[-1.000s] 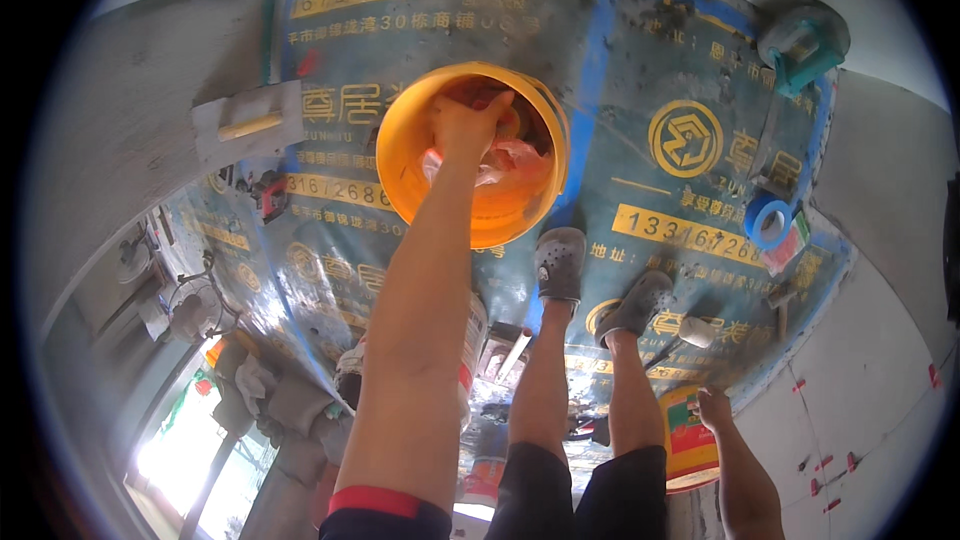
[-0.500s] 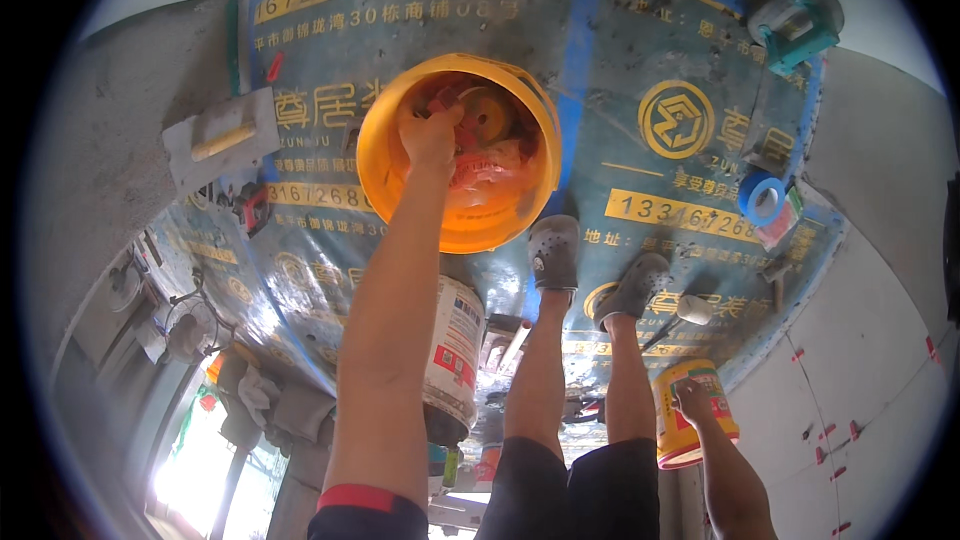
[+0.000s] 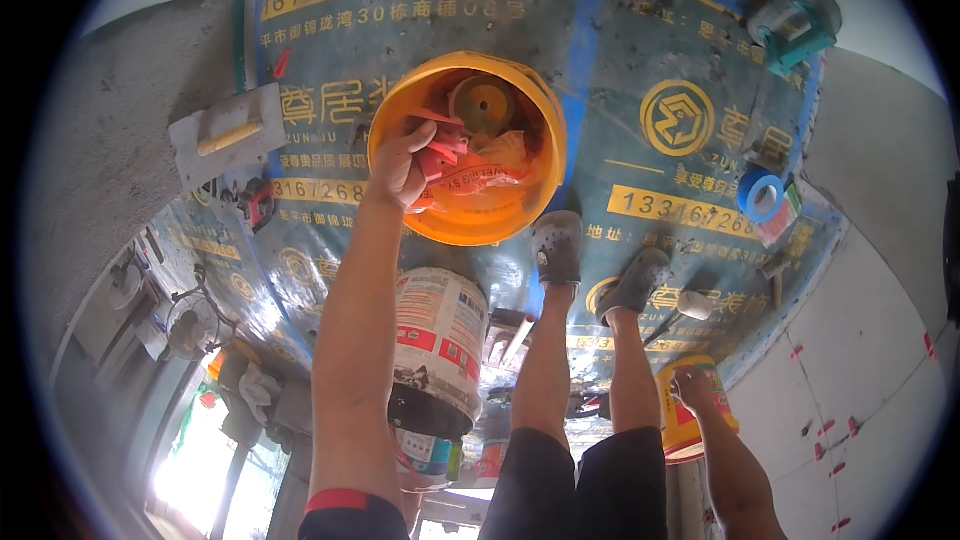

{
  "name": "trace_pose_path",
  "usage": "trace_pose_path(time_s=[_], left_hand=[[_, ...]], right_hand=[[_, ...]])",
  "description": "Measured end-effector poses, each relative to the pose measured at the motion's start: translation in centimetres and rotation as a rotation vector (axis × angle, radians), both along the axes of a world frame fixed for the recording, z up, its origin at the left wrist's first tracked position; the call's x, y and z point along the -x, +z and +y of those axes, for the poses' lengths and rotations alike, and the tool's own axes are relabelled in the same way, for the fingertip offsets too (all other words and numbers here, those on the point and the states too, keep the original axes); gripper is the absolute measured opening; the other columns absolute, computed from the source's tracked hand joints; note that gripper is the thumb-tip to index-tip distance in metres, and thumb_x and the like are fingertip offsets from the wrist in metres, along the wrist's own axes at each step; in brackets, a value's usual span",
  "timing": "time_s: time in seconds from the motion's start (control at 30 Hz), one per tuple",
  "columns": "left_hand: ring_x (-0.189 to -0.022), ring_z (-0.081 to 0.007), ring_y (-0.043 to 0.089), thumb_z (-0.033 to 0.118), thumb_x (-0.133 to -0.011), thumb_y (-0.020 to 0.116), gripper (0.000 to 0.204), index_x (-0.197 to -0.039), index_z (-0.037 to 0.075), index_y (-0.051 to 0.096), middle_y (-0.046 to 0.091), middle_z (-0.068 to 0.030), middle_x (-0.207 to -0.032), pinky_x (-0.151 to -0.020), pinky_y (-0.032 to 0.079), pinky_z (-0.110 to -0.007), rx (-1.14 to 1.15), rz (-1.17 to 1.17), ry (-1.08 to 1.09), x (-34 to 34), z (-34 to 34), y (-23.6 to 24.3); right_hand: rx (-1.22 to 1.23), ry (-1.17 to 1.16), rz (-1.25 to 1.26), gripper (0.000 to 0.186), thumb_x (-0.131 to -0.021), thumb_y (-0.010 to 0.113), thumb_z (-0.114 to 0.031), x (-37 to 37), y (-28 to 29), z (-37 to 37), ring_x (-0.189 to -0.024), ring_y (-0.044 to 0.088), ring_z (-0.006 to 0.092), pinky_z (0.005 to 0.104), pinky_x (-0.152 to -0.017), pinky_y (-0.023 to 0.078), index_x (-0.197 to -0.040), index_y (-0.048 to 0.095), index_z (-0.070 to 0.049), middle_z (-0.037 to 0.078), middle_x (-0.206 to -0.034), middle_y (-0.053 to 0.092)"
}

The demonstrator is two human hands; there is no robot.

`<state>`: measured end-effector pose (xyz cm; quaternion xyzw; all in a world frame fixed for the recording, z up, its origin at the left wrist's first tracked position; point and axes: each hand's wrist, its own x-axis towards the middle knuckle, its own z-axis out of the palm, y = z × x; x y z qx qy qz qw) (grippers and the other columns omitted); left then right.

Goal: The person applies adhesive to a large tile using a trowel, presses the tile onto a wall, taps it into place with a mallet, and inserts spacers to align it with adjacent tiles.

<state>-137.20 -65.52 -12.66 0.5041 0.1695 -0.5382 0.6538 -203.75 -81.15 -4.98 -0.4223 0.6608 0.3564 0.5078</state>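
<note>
My left hand [image 3: 404, 164] grips red plastic pieces [image 3: 441, 145] at the left inner side of an orange bucket [image 3: 515, 207]. Inside lie a round disc with a central hole [image 3: 483, 100] and red plastic bags [image 3: 485, 175]. My right hand [image 3: 690, 387], at the lower right, has curled fingers in front of a yellow printed bucket [image 3: 700, 435]; anything within them is too small to make out. A white, dirty printed bucket [image 3: 440, 325] stands beside my left forearm. My feet, in grey clogs [image 3: 555, 245], stand just beyond the orange bucket's lower right side.
A green printed sheet [image 3: 620, 90] covers the floor. Around lie a trowel [image 3: 188, 148], a red tool [image 3: 255, 205], a suction-cup tool [image 3: 800, 30], blue tape [image 3: 762, 195], a mallet [image 3: 697, 305] and a wire stand [image 3: 192, 325]. A tiled surface [image 3: 850, 360] with red clips is at right.
My left hand has drawn back down and left toward the bucket's rim with red pieces in it, uncovering the disc. The white bucket shows more beside my forearm. My right hand has risen slightly.
</note>
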Motion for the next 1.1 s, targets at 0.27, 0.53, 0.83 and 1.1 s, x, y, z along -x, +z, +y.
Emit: trace_pose_path(time_s=[0.27,0.53,0.83,1.1], left_hand=[[-0.082,-0.0201,0.062,0.017,-0.093,0.063,0.023,-0.109,0.003,0.056,0.064,-0.0128,-0.094,-0.072,0.052,-0.031,0.172,0.081,-0.014,1.1,-2.4,6.1],[-0.078,-0.0179,0.062,0.016,-0.085,0.069,0.031,-0.110,0.001,0.058,0.062,-0.0068,-0.088,-0.069,0.050,-0.028,-0.002,0.679,-0.569,21.0,-1.3,18.5],[-0.060,-0.0122,0.053,0.020,-0.084,0.068,0.023,-0.099,0.004,0.059,0.055,-0.0031,-0.072,-0.042,0.042,-0.026,0.183,0.650,-1.078,36.5,-5.9,35.4],[-0.050,-0.0111,0.048,0.021,-0.088,0.065,0.016,-0.089,0.008,0.056,0.050,-0.0006,-0.064,-0.038,0.037,-0.025,0.194,0.352,-1.695,59.7,-15.2,46.0]], right_hand=[[0.155,0.124,-0.299,0.018,-0.096,0.057,-0.015,-1.4,0.9,1.2,-0.062,0.060,0.0129,0.0278,-0.059,0.053,-0.103,0.062,0.000,0.006,-0.075,0.060],[0.043,-0.168,-0.523,0.032,-0.099,0.053,-0.028,-21.9,13.7,3.2,-0.081,0.063,0.0171,0.0312,-0.072,0.053,-0.120,0.059,-0.004,0.006,-0.097,0.063],[0.396,-0.449,-0.661,0.045,-0.098,0.055,-0.042,-12.9,32.8,9.3,-0.083,0.068,0.0168,0.0311,-0.076,0.054,-0.127,0.061,-0.008,0.009,-0.103,0.068],[0.730,-0.857,-0.373,0.036,-0.091,0.064,-0.039,4.5,41.1,19.4,-0.071,0.065,0.0160,0.0320,-0.062,0.052,-0.105,0.069,-0.006,0.010,-0.086,0.070]])
